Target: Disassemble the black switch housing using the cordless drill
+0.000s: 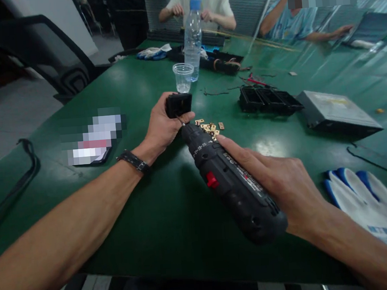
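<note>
Fingers of my left hand [163, 127] are wrapped round a small black rectangular part [179, 104], raised over the table. My right hand [276, 178] grips a black cordless drill [232, 191] with a red switch on its side. The drill's thin bit points at the lower edge of the black part; whether it touches a screw I cannot tell. On the table just beyond the drill's chuck lies a loose pile of small brass-coloured plates [208, 128], partly hidden by the drill.
Behind my left hand stand a clear plastic cup [184, 78] and a water bottle [192, 42]. A black compartmented frame [268, 99], a grey metal box [338, 111] and a white-blue glove [372, 202] lie rightward. A phone [99, 139] is at left. Two people sit across the green table [146, 229].
</note>
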Motion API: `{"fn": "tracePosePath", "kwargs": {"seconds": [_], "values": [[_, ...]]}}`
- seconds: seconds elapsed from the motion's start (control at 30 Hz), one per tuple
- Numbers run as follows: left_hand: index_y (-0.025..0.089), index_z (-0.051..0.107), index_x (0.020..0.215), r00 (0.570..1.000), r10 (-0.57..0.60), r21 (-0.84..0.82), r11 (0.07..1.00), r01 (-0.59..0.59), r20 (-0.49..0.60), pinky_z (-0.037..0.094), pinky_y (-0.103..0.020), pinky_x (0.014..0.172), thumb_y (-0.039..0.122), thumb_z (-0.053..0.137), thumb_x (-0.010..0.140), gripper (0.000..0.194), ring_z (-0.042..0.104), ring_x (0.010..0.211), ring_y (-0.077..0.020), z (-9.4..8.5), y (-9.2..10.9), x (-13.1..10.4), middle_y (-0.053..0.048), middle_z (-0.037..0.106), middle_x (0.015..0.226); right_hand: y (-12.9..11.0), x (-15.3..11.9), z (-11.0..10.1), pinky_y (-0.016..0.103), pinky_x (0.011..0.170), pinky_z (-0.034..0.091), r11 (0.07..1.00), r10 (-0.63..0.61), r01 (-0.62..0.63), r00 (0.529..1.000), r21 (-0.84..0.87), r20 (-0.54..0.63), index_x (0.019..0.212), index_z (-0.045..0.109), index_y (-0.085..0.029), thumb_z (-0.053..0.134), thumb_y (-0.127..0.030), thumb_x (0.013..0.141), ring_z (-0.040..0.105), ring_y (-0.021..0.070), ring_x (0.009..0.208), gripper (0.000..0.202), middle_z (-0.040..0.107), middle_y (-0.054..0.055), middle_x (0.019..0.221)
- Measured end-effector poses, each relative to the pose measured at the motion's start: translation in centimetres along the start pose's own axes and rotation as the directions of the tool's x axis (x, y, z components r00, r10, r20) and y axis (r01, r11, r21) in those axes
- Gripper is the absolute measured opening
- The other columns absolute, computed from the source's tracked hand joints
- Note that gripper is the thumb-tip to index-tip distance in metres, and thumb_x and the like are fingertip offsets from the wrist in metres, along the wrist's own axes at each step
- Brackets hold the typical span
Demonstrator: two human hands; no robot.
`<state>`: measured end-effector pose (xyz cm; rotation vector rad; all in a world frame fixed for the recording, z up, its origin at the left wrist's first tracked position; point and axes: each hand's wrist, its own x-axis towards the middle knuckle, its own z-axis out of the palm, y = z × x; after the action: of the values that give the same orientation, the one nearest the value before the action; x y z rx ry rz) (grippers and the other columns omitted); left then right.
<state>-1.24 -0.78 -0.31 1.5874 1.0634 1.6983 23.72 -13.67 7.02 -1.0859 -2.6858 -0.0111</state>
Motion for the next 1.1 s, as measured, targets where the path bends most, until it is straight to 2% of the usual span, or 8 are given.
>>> {"fn": "tracePosePath", "kwargs": {"seconds": [0.2, 0.43, 0.57, 0.73, 0.97, 1.1], "values": [[0.023, 0.057, 0.100, 1.000, -0.031, 0.082, 0.996, 0.031, -0.003, 0.052, -0.028, 0.073, 0.041, 0.089, 0.056, 0.058, 0.061, 0.084, -0.0159, -0.3, -0.1, -0.1, 0.001, 0.064, 0.088, 0.1, -0.1, 1.1, 0.030, 0.053, 0.034, 0.981, -0.054, 0.061, 0.998, -0.185, 0.044, 0.155, 0.015, -0.020, 0.051, -0.020, 0.090, 0.064, 0.0210, 0.067, 0.074, 0.068, 0.006, 0.097], [0.023, 0.055, 0.101, 0.996, -0.087, 0.127, 0.988, 0.084, 0.015, 0.052, -0.028, 0.073, 0.044, 0.087, 0.060, 0.056, 0.063, 0.081, -0.0143, -0.3, 0.0, -0.2, 0.001, 0.065, 0.091, 0.1, 0.0, 1.9, 0.030, 0.052, 0.027, 0.976, -0.085, 0.084, 0.996, -0.200, 0.001, 0.155, 0.017, -0.018, 0.043, -0.020, 0.098, 0.063, 0.0187, 0.067, 0.063, 0.067, 0.008, 0.096], [0.023, 0.054, 0.105, 0.996, -0.094, 0.137, 0.986, 0.092, 0.005, 0.053, -0.030, 0.077, 0.044, 0.086, 0.061, 0.058, 0.064, 0.082, -0.0149, -0.3, 0.1, -0.3, 0.001, 0.066, 0.092, 0.3, 0.0, 2.0, 0.030, 0.052, 0.026, 0.977, -0.088, 0.084, 0.996, -0.196, -0.014, 0.155, 0.015, -0.019, 0.044, -0.020, 0.097, 0.063, 0.0189, 0.066, 0.065, 0.067, 0.008, 0.097], [0.025, 0.052, 0.107, 0.999, -0.042, 0.154, 0.987, 0.038, 0.021, 0.053, -0.032, 0.082, 0.044, 0.085, 0.064, 0.057, 0.066, 0.087, -0.0159, -0.1, 0.2, -0.3, 0.000, 0.067, 0.094, 0.6, 0.0, 1.7, 0.028, 0.053, 0.026, 0.983, -0.090, 0.089, 0.996, -0.161, 0.001, 0.156, 0.006, -0.018, 0.051, -0.020, 0.092, 0.062, 0.0186, 0.066, 0.078, 0.068, 0.009, 0.099], [0.026, 0.049, 0.111, 0.998, -0.003, 0.148, 0.989, -0.006, 0.064, 0.053, -0.031, 0.084, 0.044, 0.083, 0.067, 0.059, 0.066, 0.091, -0.0166, -0.1, 0.0, -0.3, 0.000, 0.067, 0.097, 0.3, 0.0, 2.0, 0.030, 0.053, 0.023, 0.968, -0.107, 0.109, 0.994, -0.224, 0.021, 0.155, 0.014, -0.018, 0.044, -0.019, 0.096, 0.059, 0.0186, 0.062, 0.066, 0.066, 0.007, 0.092], [0.026, 0.050, 0.110, 0.998, -0.002, 0.149, 0.989, -0.007, 0.055, 0.052, -0.031, 0.080, 0.045, 0.084, 0.065, 0.059, 0.064, 0.089, -0.0168, -0.4, -0.4, -0.3, 0.000, 0.065, 0.095, 0.4, 0.0, 1.9, 0.030, 0.053, 0.023, 0.968, -0.102, 0.105, 0.994, -0.227, 0.027, 0.155, 0.012, -0.017, 0.046, -0.018, 0.094, 0.060, 0.0189, 0.063, 0.070, 0.066, 0.007, 0.092]]}}
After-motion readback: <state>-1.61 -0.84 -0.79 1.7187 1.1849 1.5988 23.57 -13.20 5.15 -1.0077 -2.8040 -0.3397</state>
